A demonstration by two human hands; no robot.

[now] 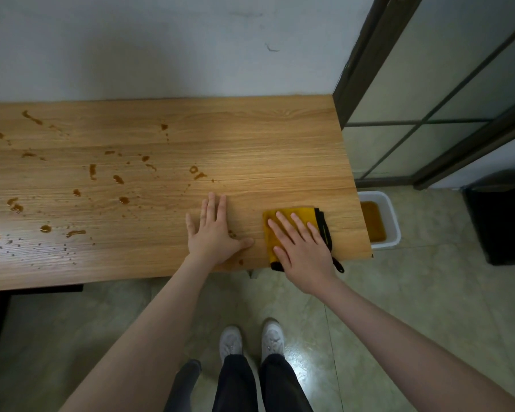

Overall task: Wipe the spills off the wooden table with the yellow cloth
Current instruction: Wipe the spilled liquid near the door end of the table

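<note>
The wooden table [250,138] runs along a white wall. Brown spills [92,171] are scattered over its left and middle parts, with small drops near the front edge. A folded yellow cloth [304,214] with black trim lies at the table's front right corner. My right hand [301,248] presses flat on the cloth with straight fingers. My left hand [213,233] rests flat on the bare wood just left of the cloth, fingers spread, close to a few small brown drops.
A white tub [391,218] holding brown liquid stands on the floor past the table's right end. A dark-framed glass partition [428,120] rises at the right, and a black bin [500,221] sits on the floor beyond. My feet stand on the tiled floor below.
</note>
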